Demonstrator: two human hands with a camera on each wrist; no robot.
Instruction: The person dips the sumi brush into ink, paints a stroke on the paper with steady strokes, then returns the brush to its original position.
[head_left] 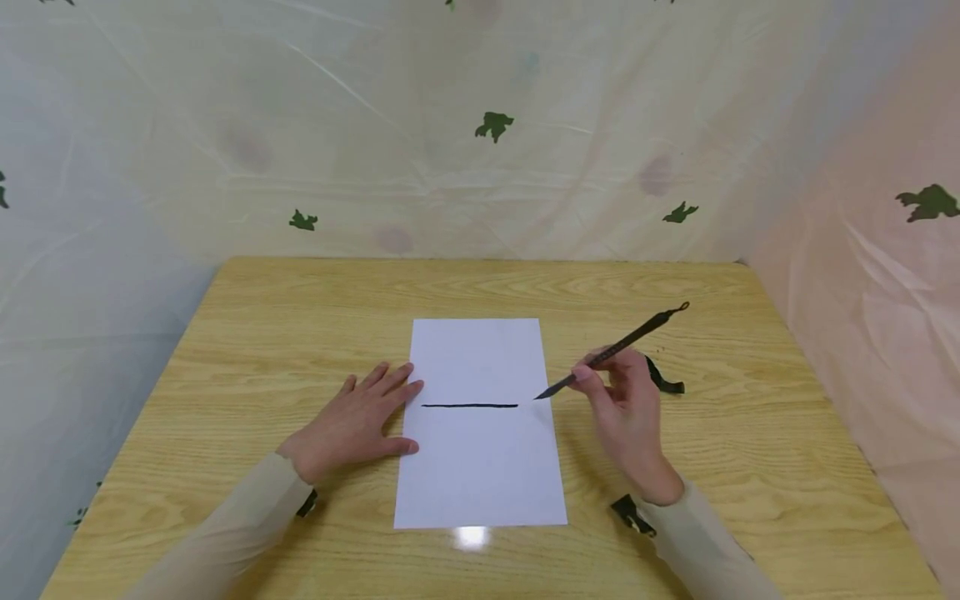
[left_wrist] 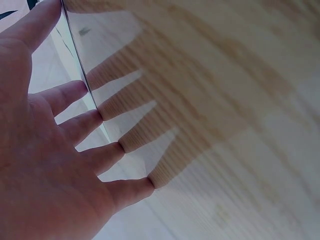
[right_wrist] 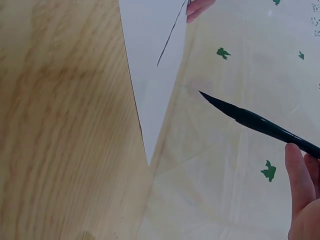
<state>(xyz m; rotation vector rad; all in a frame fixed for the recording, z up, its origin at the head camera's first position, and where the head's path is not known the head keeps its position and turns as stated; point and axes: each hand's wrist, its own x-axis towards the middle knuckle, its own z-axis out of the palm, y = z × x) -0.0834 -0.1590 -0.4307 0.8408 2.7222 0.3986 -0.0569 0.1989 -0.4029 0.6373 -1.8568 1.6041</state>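
Note:
A white sheet of paper lies on the wooden table, with one black horizontal stroke across its middle. My left hand rests flat with fingers spread, its fingertips and thumb on the sheet's left edge. The left wrist view shows those fingertips pressing down along the edge. In my right hand I hold a dark ink brush, pinched between thumb and fingers. Its pointed black tip hovers over the sheet's right edge, just right of the stroke's end. The right wrist view shows the brush tip clear of the paper.
The wooden table reaches back to a pale curtain with green leaf-like patches, which also hangs at both sides. Black straps show by both wrists. Light reflects off the table below the sheet.

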